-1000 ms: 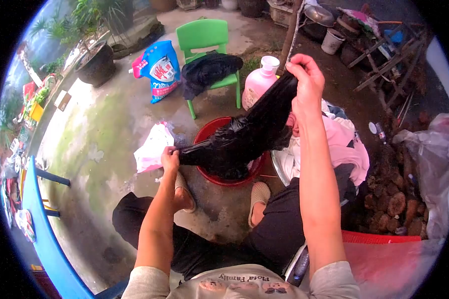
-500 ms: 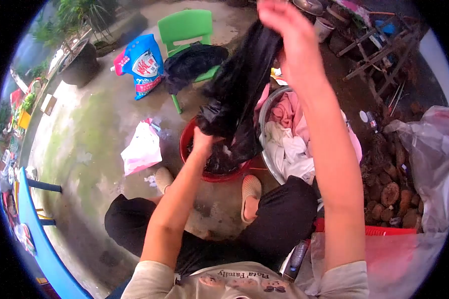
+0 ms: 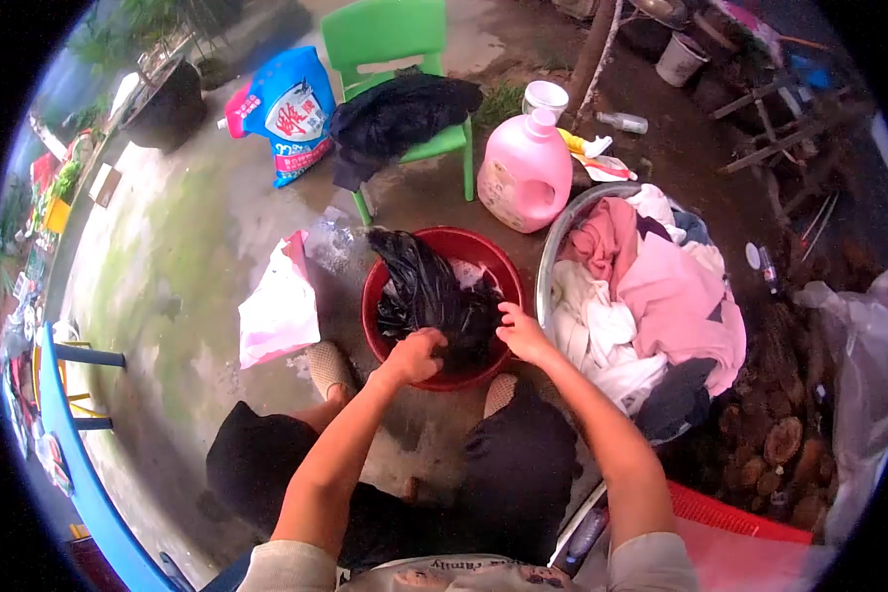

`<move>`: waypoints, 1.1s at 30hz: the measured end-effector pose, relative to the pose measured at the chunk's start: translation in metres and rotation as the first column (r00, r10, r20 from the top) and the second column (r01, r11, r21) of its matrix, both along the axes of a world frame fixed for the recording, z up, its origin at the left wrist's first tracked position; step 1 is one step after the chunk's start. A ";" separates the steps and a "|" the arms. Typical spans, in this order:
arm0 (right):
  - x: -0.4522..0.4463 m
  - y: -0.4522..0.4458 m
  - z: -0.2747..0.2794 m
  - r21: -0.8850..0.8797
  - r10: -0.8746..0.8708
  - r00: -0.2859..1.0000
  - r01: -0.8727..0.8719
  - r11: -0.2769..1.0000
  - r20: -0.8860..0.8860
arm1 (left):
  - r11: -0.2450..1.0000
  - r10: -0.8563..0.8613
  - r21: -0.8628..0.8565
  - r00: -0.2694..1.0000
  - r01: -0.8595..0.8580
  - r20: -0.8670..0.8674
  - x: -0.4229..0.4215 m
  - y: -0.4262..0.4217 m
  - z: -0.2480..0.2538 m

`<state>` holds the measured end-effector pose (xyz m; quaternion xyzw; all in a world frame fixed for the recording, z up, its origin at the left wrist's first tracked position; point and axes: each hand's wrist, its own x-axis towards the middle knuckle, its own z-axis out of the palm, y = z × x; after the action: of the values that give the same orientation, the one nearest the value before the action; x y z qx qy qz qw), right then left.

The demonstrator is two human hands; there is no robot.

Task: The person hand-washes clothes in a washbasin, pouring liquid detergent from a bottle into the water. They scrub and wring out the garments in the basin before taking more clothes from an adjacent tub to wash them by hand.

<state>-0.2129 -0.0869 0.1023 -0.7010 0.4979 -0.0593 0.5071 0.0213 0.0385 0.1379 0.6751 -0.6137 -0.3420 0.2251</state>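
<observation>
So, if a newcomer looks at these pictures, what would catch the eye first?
Probably the green chair at the top, with dark cloth on its seat and a blue bag to its left. Below it, in the middle, is the red basin with black cloth inside. To the right, a metal tub heaped with clothes stands out.

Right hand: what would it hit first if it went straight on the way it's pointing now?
Probably the black cloth in the red basin, just beyond the right hand's fingertips; how high the hand sits above it is unclear from this view.
</observation>
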 end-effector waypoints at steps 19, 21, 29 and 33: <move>0.111 -0.013 -0.127 -0.407 0.131 0.860 -0.361 0.839 -0.492 | 0.963 0.270 -0.136 0.821 -0.233 0.503 0.028 -0.109 -0.138; 0.121 -0.053 -0.114 -0.258 0.254 0.842 -0.410 0.875 -0.477 | 0.956 0.292 -0.149 0.805 -0.251 0.516 0.038 -0.130 -0.138; 0.104 -0.041 -0.140 0.466 -0.628 0.767 0.513 0.721 0.129 | 0.667 0.731 0.365 0.664 -0.650 -0.155 0.064 -0.116 -0.177; 0.092 -0.062 -0.116 0.835 -0.655 0.725 0.211 0.508 0.215 | 0.777 0.610 0.418 0.404 -0.470 -0.681 0.027 -0.118 -0.098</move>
<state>-0.1208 -0.1489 -0.0135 -0.2206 0.4868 -0.1563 0.8306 0.0485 -0.0794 0.0401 0.6297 -0.1671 -0.5580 0.5140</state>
